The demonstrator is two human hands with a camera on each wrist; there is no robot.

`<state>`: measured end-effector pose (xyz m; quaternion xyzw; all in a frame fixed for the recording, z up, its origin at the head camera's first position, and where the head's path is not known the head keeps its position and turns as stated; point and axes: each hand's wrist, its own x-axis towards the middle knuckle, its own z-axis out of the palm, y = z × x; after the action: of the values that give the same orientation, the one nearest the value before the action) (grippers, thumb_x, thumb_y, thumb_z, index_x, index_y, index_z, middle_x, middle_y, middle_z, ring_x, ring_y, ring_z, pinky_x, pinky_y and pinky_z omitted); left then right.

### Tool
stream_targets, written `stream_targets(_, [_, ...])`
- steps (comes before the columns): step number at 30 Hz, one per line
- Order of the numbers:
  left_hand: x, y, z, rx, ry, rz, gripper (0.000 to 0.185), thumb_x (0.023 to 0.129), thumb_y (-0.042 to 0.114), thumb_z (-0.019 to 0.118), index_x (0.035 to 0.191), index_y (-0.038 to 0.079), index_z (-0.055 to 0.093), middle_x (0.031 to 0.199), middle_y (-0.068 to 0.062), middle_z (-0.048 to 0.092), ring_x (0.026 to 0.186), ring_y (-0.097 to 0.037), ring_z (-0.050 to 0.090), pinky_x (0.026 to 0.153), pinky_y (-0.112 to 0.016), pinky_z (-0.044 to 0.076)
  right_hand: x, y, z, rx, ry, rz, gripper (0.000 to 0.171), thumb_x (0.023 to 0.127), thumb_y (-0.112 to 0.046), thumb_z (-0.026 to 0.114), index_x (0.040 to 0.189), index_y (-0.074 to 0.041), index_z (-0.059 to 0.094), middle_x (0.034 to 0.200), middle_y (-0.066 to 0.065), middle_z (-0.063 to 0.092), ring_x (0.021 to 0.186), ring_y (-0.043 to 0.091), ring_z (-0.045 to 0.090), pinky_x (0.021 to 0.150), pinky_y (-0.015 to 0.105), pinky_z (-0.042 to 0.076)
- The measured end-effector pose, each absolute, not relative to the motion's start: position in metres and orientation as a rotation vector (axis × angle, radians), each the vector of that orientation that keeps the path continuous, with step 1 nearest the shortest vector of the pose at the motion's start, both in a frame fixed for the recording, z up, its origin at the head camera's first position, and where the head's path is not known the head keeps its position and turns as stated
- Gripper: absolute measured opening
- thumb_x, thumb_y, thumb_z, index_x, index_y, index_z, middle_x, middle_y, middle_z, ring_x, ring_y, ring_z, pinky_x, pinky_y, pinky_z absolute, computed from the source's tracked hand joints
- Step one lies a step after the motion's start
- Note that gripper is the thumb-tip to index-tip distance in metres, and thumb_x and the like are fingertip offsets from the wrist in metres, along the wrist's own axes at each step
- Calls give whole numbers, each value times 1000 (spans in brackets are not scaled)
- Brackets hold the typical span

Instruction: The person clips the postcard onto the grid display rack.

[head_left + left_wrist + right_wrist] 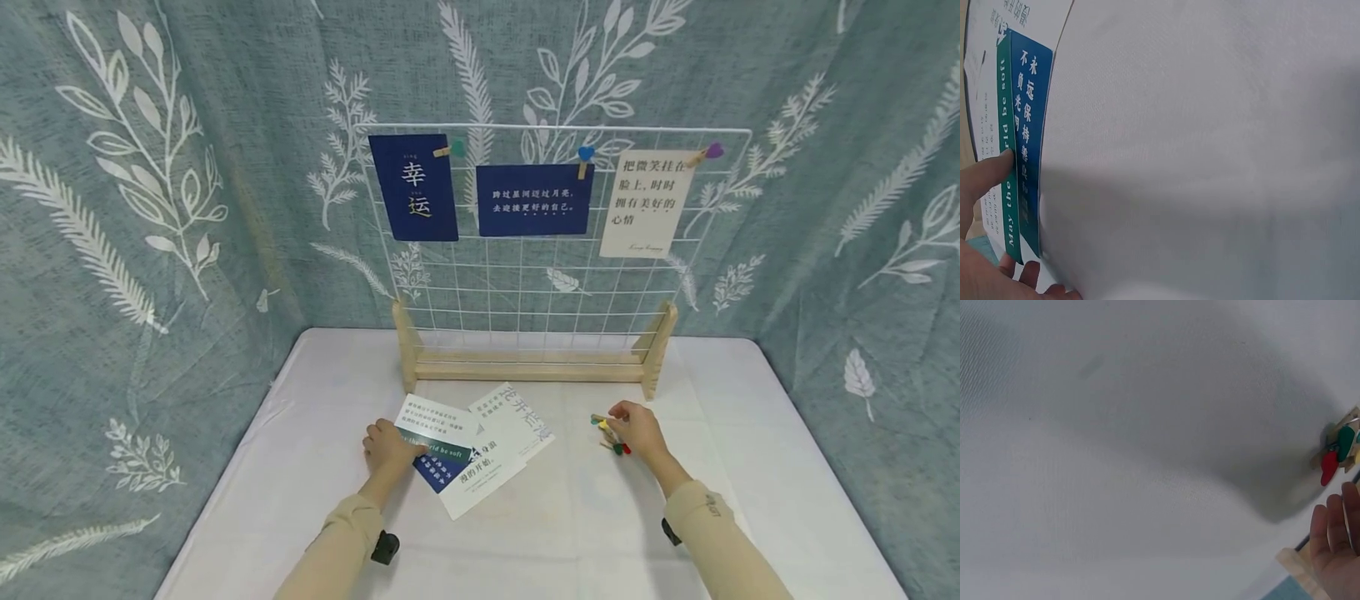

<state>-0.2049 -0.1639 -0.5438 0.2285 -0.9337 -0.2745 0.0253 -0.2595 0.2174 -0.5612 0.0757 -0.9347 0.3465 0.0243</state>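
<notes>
My left hand (390,450) pinches a white-and-green postcard (435,421) at its left end. In the left wrist view the thumb (991,172) lies on the green band, with fingertips at the lower edge. A dark blue postcard (438,473) lies partly under that card, beside two overlapping white postcards (483,479). At the small pile of wooden clothespins (617,448), with red, green and yellow ornaments, my right hand (639,429) has its fingertips down. Thumb and index finger are outside the right wrist view, so I cannot tell whether they pinch a clothespin.
Behind the cards stands a white wire grid (517,300) on a wooden base (525,371). Clothespins hold a blue card (414,192), a wide blue card (534,221) and a cream card (637,229) along its upper part. Leaf-patterned curtains (262,167) surround the white table (525,558).
</notes>
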Motion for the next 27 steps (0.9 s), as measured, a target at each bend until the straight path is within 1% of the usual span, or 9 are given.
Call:
stream_targets(4, [-203,-167,-541,657,-2867,-884,72,67,12,82,114,-19,38,110,-35,45,102,-45,43,86,-51,42,-259,216,-564,228,-2876,1078,13,83,-4,65,91,7,64,89,21,67,87,35,61,81,49,51])
stream_targets(10, [-200,-170,-542,541,-2833,-1033,76,70,3,76,129,-17,32,120,-36,43,111,-48,42,94,-54,40,-261,212,-566,267,-2860,1109,17,84,-3,65,95,9,63,94,24,66,87,37,63,79,47,53])
stream_targets(13, [-200,-171,-541,485,-2834,-1103,77,70,0,74,131,-19,31,119,-38,40,109,-48,44,94,-53,42,-262,212,-565,293,-2853,1097,18,85,-4,64,98,9,62,96,25,66,88,38,63,79,47,53])
stream_targets(16, [-200,-172,-541,459,-2829,-1176,76,68,-4,72,130,-19,30,117,-39,38,103,-46,47,90,-51,46,-265,212,-562,294,-2856,1077,19,85,-4,64,98,9,62,96,26,65,87,37,62,79,47,53])
stream_targets(19, [-202,-174,-541,464,-2804,-1265,74,67,-8,67,130,-17,28,117,-39,39,97,-43,50,83,-47,51,-267,211,-561,299,-2870,1059,19,86,-4,63,99,9,62,96,25,65,87,36,61,79,48,52])
stream_targets(21, [-201,-176,-540,467,-2793,-1317,68,70,-7,64,129,-14,29,115,-39,43,93,-42,53,75,-43,53,-268,211,-561,321,-2891,1040,19,86,-5,63,99,9,62,96,25,65,88,36,61,80,48,52])
stream_targets(24, [-201,-179,-538,439,-2789,-1352,52,77,-2,60,123,-12,37,111,-35,50,87,-37,57,65,-33,53,-269,209,-563,352,-2926,997,19,86,-6,64,99,8,62,98,24,65,90,36,61,81,48,52])
stream_targets(27, [-200,-180,-536,405,-2796,-1398,39,82,3,57,117,-11,43,105,-32,54,77,-27,58,59,-26,52,-269,207,-564,355,-2948,958,18,86,-6,65,97,7,63,98,24,65,91,36,62,82,47,52])
